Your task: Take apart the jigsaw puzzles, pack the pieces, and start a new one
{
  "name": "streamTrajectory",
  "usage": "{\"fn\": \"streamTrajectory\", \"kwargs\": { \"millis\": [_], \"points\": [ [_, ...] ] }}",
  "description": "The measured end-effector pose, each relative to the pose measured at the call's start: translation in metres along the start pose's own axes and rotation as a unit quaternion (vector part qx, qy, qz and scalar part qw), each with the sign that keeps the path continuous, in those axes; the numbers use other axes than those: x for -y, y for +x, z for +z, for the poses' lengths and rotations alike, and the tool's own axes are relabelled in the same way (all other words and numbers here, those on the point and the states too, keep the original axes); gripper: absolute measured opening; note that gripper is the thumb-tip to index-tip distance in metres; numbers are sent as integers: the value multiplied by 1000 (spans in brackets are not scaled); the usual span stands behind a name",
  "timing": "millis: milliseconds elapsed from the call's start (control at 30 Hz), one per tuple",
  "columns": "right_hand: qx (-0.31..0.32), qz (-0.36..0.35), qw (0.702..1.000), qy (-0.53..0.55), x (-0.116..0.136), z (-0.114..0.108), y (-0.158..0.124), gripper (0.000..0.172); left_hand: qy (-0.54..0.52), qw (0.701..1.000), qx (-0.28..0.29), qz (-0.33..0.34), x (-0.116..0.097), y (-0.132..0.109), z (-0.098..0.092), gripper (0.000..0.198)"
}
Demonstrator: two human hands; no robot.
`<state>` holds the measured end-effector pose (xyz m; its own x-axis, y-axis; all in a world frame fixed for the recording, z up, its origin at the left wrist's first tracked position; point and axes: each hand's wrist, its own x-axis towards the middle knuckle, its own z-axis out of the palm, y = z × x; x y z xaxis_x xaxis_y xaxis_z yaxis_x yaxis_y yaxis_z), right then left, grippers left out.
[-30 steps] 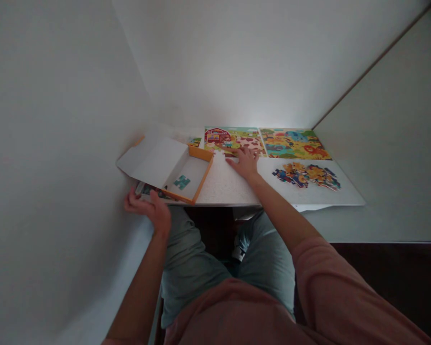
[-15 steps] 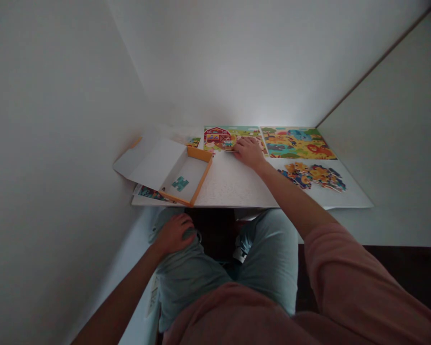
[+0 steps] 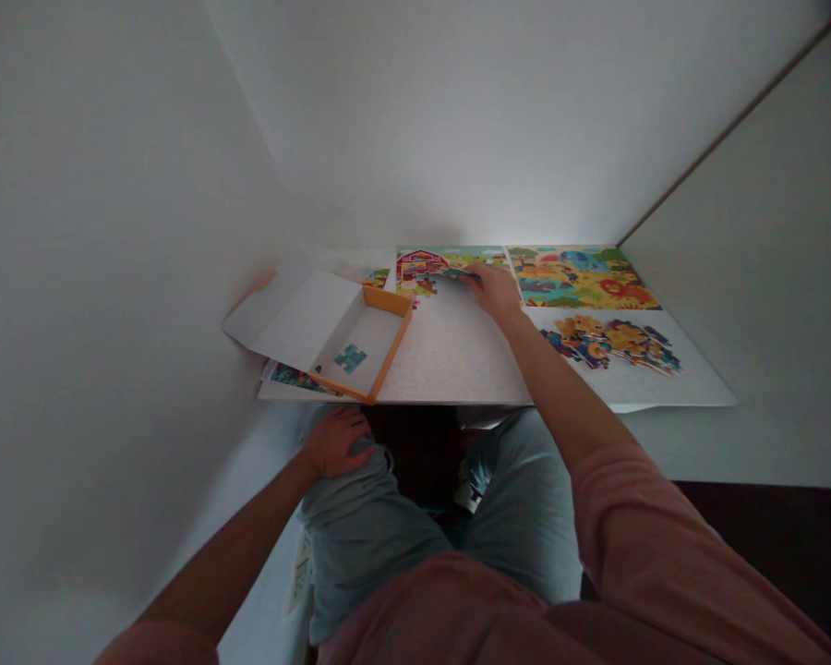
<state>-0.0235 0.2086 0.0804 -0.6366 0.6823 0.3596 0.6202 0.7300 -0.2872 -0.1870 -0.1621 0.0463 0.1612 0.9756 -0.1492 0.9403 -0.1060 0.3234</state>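
Between the fingers and thumb of my right hand (image 3: 491, 288) are some joined or stacked puzzle pieces (image 3: 463, 274), raised slightly and tilted; how many I cannot make out. They are over the farm picture (image 3: 412, 263) with the red barn, at the back of the table. A few pinkish pieces (image 3: 424, 288) lie at that picture's lower edge. My left hand (image 3: 341, 441) rests on my left knee, fingers spread over the trouser leg, holding nothing.
An open box (image 3: 391, 353) with an orange rim holds a teal puzzle piece (image 3: 350, 358). Its white lid flap (image 3: 297, 309) leans left. A safari picture (image 3: 582, 277) lies at the back right, with a heap of puzzle pieces (image 3: 613, 342) in front. White walls enclose the table.
My right hand has lifted puzzle pieces up from the lower part of the farm picture, uncovering pinkish pieces there. My left hand stays on the knee. The view has shifted slightly.
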Motion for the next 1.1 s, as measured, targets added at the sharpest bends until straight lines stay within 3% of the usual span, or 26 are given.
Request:
{"fn": "streamTrajectory", "kwargs": {
  "millis": [133, 400, 667, 900, 1100],
  "points": [
    [-26, -1, 1000, 14, -3, -4, 8, 35, 4, 1000, 2, 4, 2, 5, 1, 20],
    [-17, -35, 999, -16, -9, -17, 41, 30, -4, 1000, -11, 7, 8, 9, 7, 21],
    [-19, -3, 1000, -20, -14, -13, 60, 31, -18, 1000, -8, 13, 10, 8, 6, 20],
    [-33, -40, 999, -3, -6, -26, 58, 31, -35, 999, 1, 11, 9, 7, -6, 21],
    [-62, -34, 994, 78, 11, -43, 40, 38, -45, 999, -16, 10, 5, 7, -9, 20]
  ]
}}
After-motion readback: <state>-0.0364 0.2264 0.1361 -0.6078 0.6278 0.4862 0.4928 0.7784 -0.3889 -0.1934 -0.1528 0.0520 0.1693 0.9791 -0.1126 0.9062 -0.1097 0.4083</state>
